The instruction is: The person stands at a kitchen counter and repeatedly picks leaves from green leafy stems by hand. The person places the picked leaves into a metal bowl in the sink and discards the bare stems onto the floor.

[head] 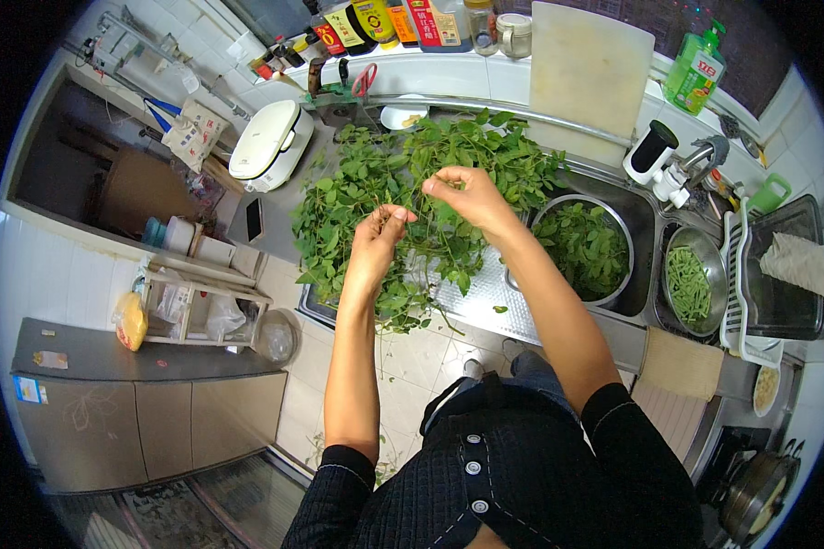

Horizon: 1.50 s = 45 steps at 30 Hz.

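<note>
A big heap of leafy green stems (343,185) covers the counter and the sink's steel drainboard (484,295). Over the middle of the heap, my left hand (381,233) pinches a thin plant stem between thumb and forefinger. My right hand (463,195), a little higher and to the right, has its thumb and forefinger closed on a thin green sprig; the leaves behind blur its outline. To the right, a round metal basin (628,264) in the sink holds picked-looking leaves (584,240). A steel bowl of cut green beans (688,274) sits further right.
A white lidded electric cooker (268,147) and a phone (255,219) lie left of the heap. Bottles (439,24) and a cutting board (587,68) stand behind. The faucet (693,161) and dish rack (735,288) are at right; a pan (759,494) is at lower right.
</note>
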Each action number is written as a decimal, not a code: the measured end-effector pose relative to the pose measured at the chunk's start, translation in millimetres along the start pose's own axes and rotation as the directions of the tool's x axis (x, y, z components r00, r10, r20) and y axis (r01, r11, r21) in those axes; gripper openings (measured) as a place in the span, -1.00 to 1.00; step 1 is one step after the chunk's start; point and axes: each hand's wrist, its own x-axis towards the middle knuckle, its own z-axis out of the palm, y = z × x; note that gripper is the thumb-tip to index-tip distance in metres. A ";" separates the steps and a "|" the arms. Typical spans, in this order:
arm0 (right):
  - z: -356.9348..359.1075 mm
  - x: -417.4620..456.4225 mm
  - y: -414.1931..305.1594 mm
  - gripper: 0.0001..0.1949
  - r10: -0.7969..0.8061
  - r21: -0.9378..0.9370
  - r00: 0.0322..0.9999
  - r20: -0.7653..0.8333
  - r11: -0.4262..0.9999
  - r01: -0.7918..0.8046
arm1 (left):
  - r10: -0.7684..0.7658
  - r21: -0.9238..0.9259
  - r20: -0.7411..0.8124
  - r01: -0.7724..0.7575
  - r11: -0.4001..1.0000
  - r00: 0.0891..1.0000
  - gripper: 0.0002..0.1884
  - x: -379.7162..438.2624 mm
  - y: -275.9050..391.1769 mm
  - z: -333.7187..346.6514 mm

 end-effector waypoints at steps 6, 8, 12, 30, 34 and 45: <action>-42.7 -9.4 -13.4 -0.69 0.056 0.113 0.998 0.032 0.992 -0.059 | -0.023 -0.130 -0.057 0.016 0.991 0.998 -0.81 -2.9 1.8 -3.6; -62.3 -13.0 -13.9 -0.67 0.068 0.145 0.991 -0.113 0.988 -0.052 | -0.046 -0.124 -0.046 0.040 0.992 0.998 -0.81 -5.6 2.5 -12.7; -74.6 -10.7 2.2 -0.66 0.089 0.076 0.982 -0.168 0.994 -0.077 | -0.054 -0.182 -0.042 0.046 0.982 0.998 -0.81 -8.8 4.0 -20.7; -20.7 -8.4 4.0 -0.76 -0.186 -0.534 0.966 -0.178 0.843 0.064 | -0.004 -0.158 0.041 0.011 0.987 0.999 -0.81 -10.1 14.1 -17.9; -12.7 -13.3 7.7 -0.78 -0.302 -0.709 0.942 -0.147 0.696 0.112 | 0.008 -0.167 0.052 0.001 0.986 0.999 -0.81 -9.1 14.4 -16.5; -36.3 -24.0 11.8 -0.78 0.151 0.221 0.979 -0.135 0.968 -0.119 | -0.103 -0.231 -0.063 0.086 0.969 0.993 -0.83 -7.2 -9.1 -30.1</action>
